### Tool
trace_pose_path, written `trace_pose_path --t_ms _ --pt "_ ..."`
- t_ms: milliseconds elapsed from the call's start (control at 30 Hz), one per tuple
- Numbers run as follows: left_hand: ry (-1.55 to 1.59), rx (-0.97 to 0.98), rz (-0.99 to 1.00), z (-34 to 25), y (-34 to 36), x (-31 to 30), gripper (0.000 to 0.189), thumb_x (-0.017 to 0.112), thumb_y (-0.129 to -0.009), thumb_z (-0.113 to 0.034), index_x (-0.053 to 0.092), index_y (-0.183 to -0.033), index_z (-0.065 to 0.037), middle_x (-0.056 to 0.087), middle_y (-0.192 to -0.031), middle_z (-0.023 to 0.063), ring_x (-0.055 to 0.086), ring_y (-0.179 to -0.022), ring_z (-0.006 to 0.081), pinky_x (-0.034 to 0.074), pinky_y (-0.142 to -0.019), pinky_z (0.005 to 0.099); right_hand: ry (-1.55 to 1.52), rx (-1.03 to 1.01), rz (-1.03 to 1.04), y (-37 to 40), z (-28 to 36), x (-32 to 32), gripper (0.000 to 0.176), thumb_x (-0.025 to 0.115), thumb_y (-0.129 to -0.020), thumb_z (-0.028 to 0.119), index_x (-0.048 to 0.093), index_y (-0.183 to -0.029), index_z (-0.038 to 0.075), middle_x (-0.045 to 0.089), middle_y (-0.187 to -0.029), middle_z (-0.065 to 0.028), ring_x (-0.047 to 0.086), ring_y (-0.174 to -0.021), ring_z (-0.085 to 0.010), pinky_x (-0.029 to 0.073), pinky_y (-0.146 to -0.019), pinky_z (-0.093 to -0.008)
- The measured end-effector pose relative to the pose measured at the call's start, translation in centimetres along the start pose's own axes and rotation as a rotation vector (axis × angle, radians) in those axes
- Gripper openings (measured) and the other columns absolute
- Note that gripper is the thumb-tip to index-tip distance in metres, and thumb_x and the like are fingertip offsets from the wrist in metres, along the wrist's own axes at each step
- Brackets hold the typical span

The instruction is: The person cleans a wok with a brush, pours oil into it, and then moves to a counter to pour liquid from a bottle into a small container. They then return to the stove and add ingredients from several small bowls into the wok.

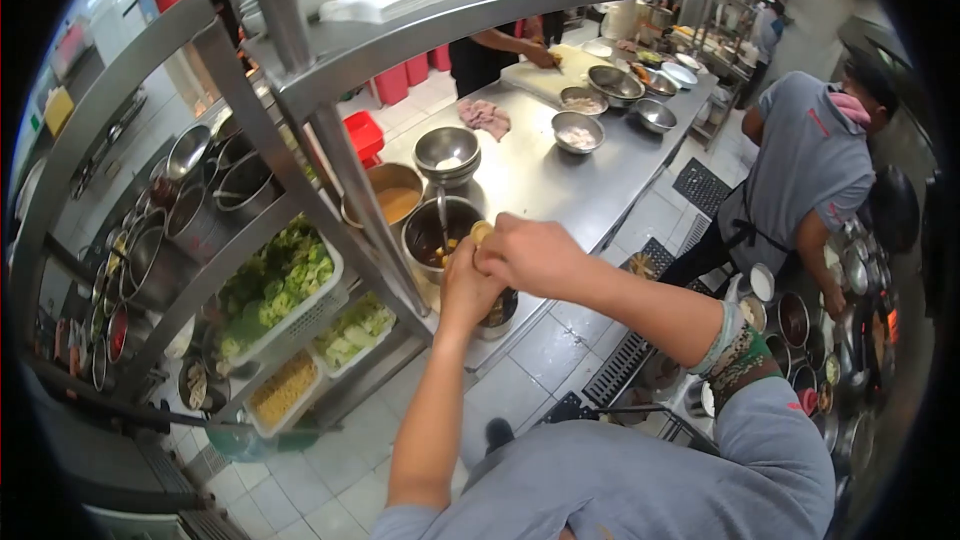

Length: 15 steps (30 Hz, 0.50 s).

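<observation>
The left hand (466,285) is resting curled, its grip hidden; the right hand (530,255) is pinching a small yellowish piece (481,232) just above it, beside the dark pot (420,225). A slackening pinch could be letting it drop in. The ladle (443,218) is partly obstructing the opening; stacked bowls (430,145) are standing beyond.

Bright indoor light, white glare on steel counter (535,175), fisheye-bowed shelf (450,18) (corners black), far background soft.

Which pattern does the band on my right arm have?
The band is mostly green camouflage, clearest in the head view.
</observation>
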<state>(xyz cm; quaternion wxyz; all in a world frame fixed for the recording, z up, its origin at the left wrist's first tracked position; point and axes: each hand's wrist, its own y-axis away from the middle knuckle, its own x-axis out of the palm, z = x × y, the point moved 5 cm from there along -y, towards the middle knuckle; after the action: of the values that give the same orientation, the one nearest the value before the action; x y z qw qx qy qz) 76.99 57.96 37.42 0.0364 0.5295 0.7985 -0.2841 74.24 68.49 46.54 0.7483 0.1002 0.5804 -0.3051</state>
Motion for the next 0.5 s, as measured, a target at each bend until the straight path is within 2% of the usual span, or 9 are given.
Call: trace_pose_path --t_ms 100,200,300,367,433,500 --pt "-0.052 -0.136 0.004 0.6 0.0 0.1 0.046 0.076 -0.071 -0.027 0.058 -0.106 -0.003 0.063 -0.103 0.0188 0.057 -0.101 0.04 0.046 -0.085 0.0453 -0.05 0.023 0.059 -0.4 -0.3 0.3 0.02 0.06 -0.082 0.027 0.066 -0.088 0.009 0.061 -0.093 -0.0134 0.063 -0.087 -0.0335 0.05 -0.075 -0.0426" --pt "-0.064 -0.082 0.021 1.5 -0.1 0.6 0.047 0.077 -0.07 -0.029 0.058 -0.105 -0.003 0.062 -0.101 0.0182 0.056 -0.101 0.0397 0.045 -0.086 0.0459 -0.153 0.033 0.105 -1.3 -0.9 1.4 0.02 0.061 -0.08 0.025 0.065 -0.087 0.007 0.061 -0.094 -0.0148 0.062 -0.089 -0.0345 0.049 -0.078 -0.0428" --pt "-0.042 -0.086 -0.042 0.4 0.5 0.1 0.047 0.078 -0.069 -0.029 0.058 -0.102 -0.003 0.062 -0.099 0.0179 0.056 -0.1 0.0394 0.044 -0.086 0.0459 -0.107 0.073 0.118 -1.9 -1.0 1.1 0.019 0.061 -0.079 0.023 0.066 -0.082 0.005 0.063 -0.089 -0.0147 0.062 -0.087 -0.0336 0.049 -0.077 -0.0429" --pt "-0.038 -0.097 -0.03 0.1 0.5 0.1 0.048 0.078 -0.069 -0.03 0.058 -0.103 -0.002 0.062 -0.099 0.0178 0.056 -0.099 0.0394 0.044 -0.085 0.0462 -0.07 0.074 0.214 -2.4 -0.8 1.3 0.018 0.061 -0.078 0.021 0.066 -0.077 0.004 0.065 -0.081 -0.0143 0.063 -0.081 -0.033 0.05 -0.072 -0.0426" --pt "-0.038 -0.107 -0.013 0.3 0.6 0.1 0.048 0.078 -0.07 -0.03 0.058 -0.103 -0.002 0.062 -0.099 0.0178 0.056 -0.099 0.0394 0.043 -0.085 0.0465 -0.083 0.069 0.226 -2.6 -0.7 1.2 0.017 0.061 -0.078 0.021 0.065 -0.076 0.004 0.065 -0.079 -0.0143 0.063 -0.077 -0.0332 0.05 -0.07 -0.0425" --pt "-0.104 -0.12 -0.02 0.7 0.5 0.2 0.05 0.079 -0.07 -0.025 0.059 -0.109 -0.001 0.065 -0.103 0.0188 0.063 -0.099 0.0335 0.048 -0.082 0.0384 -0.093 0.06 0.236 -3.0 -1.1 1.0 0.017 0.062 -0.078 0.02 0.065 -0.074 0.004 0.066 -0.077 -0.0142 0.063 -0.074 -0.0334 0.05 -0.068 -0.0424"
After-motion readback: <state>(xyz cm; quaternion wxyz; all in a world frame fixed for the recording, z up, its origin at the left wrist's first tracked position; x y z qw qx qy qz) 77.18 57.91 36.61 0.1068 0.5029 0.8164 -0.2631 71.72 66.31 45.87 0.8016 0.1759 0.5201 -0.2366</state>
